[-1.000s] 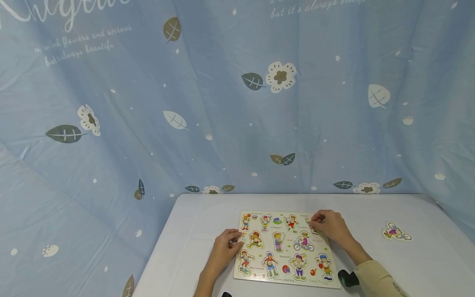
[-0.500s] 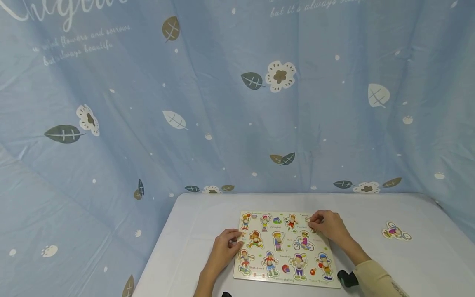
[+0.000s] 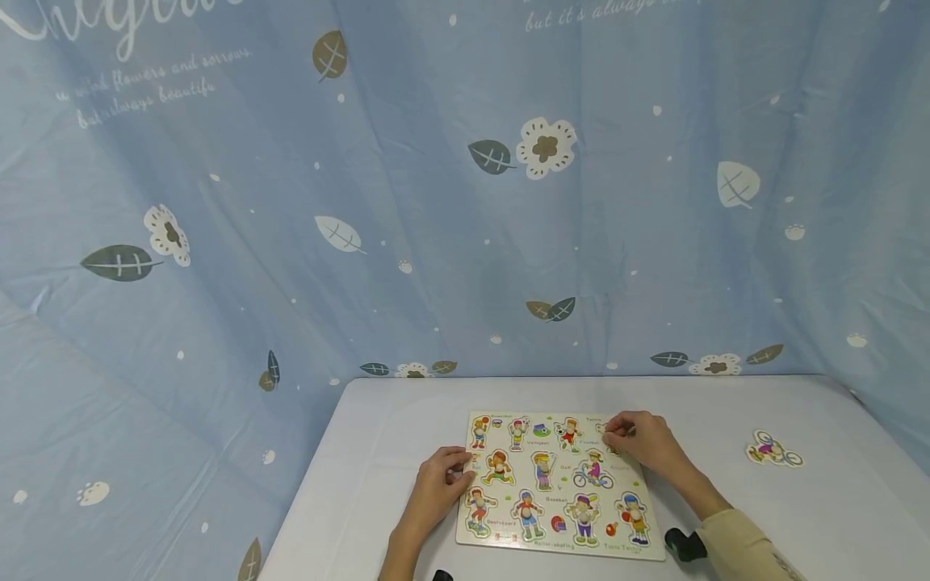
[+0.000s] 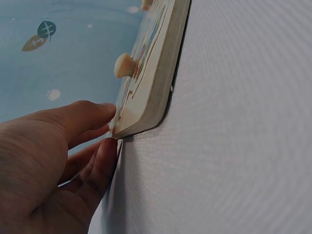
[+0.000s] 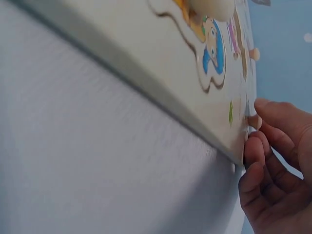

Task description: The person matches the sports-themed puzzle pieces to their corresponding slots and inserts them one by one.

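A pale wooden puzzle board (image 3: 521,482) with several knobbed sports-figure pieces lies on the table. My left hand (image 3: 437,487) grips its left edge; in the left wrist view the thumb (image 4: 100,113) presses at the board's edge, near a round wooden knob (image 4: 124,66). At the far right corner my right hand (image 3: 643,442) pinches a puzzle piece by its wooden knob (image 5: 254,122). That piece sits at the board's surface, mostly covered by the fingers. A cyclist figure piece (image 3: 592,471) sits in the middle row.
Apart from the board, another bicycle-figure piece (image 3: 774,449) lies on the white table (image 3: 726,407) to the right. A black object (image 3: 685,545) is beside the right sleeve (image 3: 741,545). Behind the table hangs a blue patterned curtain (image 3: 436,307).
The head view has shifted slightly. Both hands keep nearly the same places, the left at the board's edge and the right on the piece's knob.
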### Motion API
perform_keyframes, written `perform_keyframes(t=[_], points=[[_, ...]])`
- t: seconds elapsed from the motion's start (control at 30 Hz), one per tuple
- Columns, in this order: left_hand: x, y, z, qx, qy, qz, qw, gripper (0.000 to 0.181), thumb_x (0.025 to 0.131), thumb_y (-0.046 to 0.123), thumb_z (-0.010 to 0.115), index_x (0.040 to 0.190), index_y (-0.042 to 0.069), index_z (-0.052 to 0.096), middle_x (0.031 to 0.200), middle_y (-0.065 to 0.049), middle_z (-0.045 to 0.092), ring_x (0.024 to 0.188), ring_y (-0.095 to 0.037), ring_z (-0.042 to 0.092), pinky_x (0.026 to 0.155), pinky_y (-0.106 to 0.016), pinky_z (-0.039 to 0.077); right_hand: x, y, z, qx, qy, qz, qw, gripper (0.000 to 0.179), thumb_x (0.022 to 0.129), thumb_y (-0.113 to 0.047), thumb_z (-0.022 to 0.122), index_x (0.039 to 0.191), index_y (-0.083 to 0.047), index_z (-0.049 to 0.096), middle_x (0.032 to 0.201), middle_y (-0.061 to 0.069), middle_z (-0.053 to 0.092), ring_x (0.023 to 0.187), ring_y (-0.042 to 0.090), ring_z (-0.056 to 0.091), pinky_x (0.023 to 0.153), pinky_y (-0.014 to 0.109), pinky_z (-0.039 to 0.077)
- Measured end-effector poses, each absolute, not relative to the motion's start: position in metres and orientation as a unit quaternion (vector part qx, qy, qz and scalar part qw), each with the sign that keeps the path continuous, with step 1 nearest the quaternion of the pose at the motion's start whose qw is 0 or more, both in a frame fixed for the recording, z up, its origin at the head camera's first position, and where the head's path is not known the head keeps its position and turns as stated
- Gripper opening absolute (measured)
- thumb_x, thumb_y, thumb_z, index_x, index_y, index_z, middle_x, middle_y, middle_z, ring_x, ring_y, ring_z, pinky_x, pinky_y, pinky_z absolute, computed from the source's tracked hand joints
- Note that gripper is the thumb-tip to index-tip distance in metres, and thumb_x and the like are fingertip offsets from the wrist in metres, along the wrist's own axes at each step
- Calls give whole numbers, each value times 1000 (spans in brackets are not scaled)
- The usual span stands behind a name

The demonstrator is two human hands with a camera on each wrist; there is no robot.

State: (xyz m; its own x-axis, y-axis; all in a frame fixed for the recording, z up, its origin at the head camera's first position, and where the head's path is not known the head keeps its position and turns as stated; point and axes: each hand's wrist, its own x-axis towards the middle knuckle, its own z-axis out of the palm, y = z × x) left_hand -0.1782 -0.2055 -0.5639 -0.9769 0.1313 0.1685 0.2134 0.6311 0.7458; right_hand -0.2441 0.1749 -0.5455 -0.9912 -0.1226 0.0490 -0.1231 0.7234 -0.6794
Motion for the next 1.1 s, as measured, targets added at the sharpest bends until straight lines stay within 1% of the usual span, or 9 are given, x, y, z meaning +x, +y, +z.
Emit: perform_keyframes(t=[0.2,0.47,0.6,0.87,1.1], points=[[-179,-205,-563,-96,-903,-417,49,29,87,14,73,114,3,71,123,-10,65,93,-14,65,71,-16,55,-239,190,-546,82,-930,359,9,16,84,-25,77,95,-13,74,81,-5,68,74,9,59,62,22,47],[-179,-204,-561,-96,-904,-414,52,29,87,14,73,114,3,71,122,-10,65,94,-14,65,71,-15,55,-231,225,-544,83,-939,334,13,20,84,-21,76,101,-9,73,85,-2,69,73,9,59,58,20,49],[-179,-203,-561,-95,-904,-414,52,29,87,14,73,114,4,71,122,-10,65,94,-14,65,71,-15,55,-225,248,-539,83,-945,316,27,18,83,-19,77,98,-10,73,85,-2,70,72,8,59,58,19,49],[-178,-203,-559,-104,-902,-414,59,29,87,13,73,114,3,71,121,-10,65,92,-14,65,71,-16,55,-213,297,-535,69,-955,285,40,21,83,-22,77,98,-8,74,87,4,72,71,11,61,56,21,48],[-178,-205,-563,-104,-904,-410,62,29,86,12,73,113,2,71,121,-12,65,93,-15,65,71,-16,55,-208,327,-531,44,-959,280,29,26,83,-25,76,101,-5,73,89,9,72,71,12,62,55,23,47]])
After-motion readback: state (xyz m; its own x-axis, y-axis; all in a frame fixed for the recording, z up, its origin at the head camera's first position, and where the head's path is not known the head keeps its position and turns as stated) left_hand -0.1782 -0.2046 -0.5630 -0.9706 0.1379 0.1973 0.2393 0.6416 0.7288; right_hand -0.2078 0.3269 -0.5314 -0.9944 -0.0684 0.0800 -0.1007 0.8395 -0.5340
